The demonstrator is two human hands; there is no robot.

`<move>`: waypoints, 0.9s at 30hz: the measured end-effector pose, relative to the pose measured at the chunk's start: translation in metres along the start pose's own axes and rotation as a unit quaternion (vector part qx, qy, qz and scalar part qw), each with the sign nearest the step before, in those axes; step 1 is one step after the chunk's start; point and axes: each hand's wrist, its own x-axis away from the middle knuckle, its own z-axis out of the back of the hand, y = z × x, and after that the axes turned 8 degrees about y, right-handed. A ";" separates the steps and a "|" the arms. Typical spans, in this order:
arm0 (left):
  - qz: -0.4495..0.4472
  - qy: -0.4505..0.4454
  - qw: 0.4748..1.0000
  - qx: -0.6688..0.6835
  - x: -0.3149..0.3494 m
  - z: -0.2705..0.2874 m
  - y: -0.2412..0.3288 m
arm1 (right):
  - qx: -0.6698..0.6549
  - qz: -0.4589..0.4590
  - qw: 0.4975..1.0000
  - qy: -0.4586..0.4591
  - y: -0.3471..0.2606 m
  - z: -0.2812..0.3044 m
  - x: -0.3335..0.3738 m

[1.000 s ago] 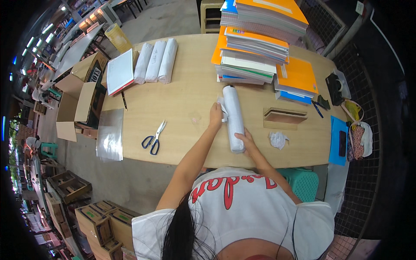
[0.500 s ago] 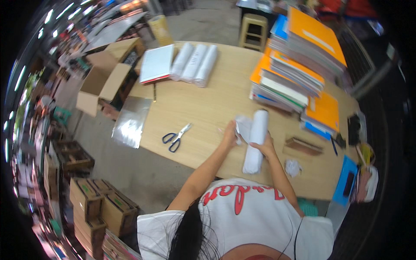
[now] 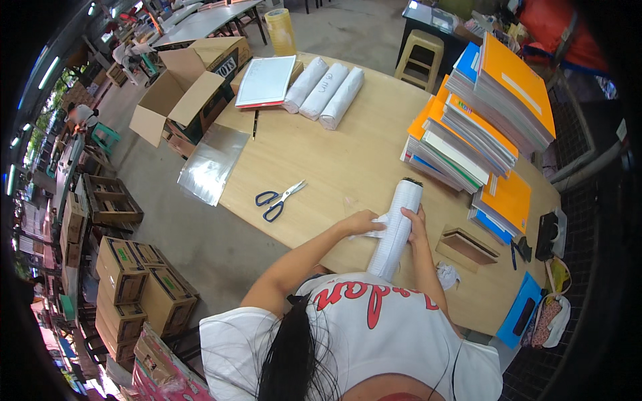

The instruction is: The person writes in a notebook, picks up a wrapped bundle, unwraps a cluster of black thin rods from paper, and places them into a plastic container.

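A white roll stands at a slant near the table's front edge, its far end dark and its side faintly lined. My right hand is wrapped round its right side. On the other side my left hand pinches a crumpled piece of thin white wrapping against the roll; some fingertips are hidden by it. Scissors with dark blue handles lie left of my left hand, blades apart. To the right of the roll are a crumpled white wad and a small brown cardboard tray.
Three wrapped white rolls lie at the back beside a white board. Tall stacks of orange and blue folders fill the right side. A clear plastic sheet overhangs the left edge, near an open carton. A blue folder lies at right.
The loose white wrapping has been drawn in from the roll's far left side toward its middle, and the roll's dark far end and lined side now show. My view has shifted slightly.
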 end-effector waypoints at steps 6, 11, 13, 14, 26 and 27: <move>-0.008 0.028 0.999 0.020 0.024 0.006 -0.016 | 0.291 -0.021 0.956 0.027 -0.020 -0.052 0.005; -0.010 0.008 1.000 -0.020 0.040 -0.006 0.028 | 0.446 0.055 0.892 0.041 -0.011 -0.056 -0.019; -0.005 0.014 0.999 0.032 0.053 -0.011 0.032 | 0.418 0.046 0.906 0.046 0.002 -0.038 -0.031; 0.007 0.027 0.996 0.088 0.056 -0.013 0.035 | 0.392 0.036 0.918 0.041 0.008 -0.029 -0.036; -0.116 0.384 0.915 0.032 0.058 0.039 0.053 | 0.164 -0.040 0.955 0.242 0.011 0.001 -0.069; -0.087 0.379 0.921 0.018 0.060 0.040 0.047 | 0.165 -0.043 0.957 0.235 0.008 -0.009 -0.065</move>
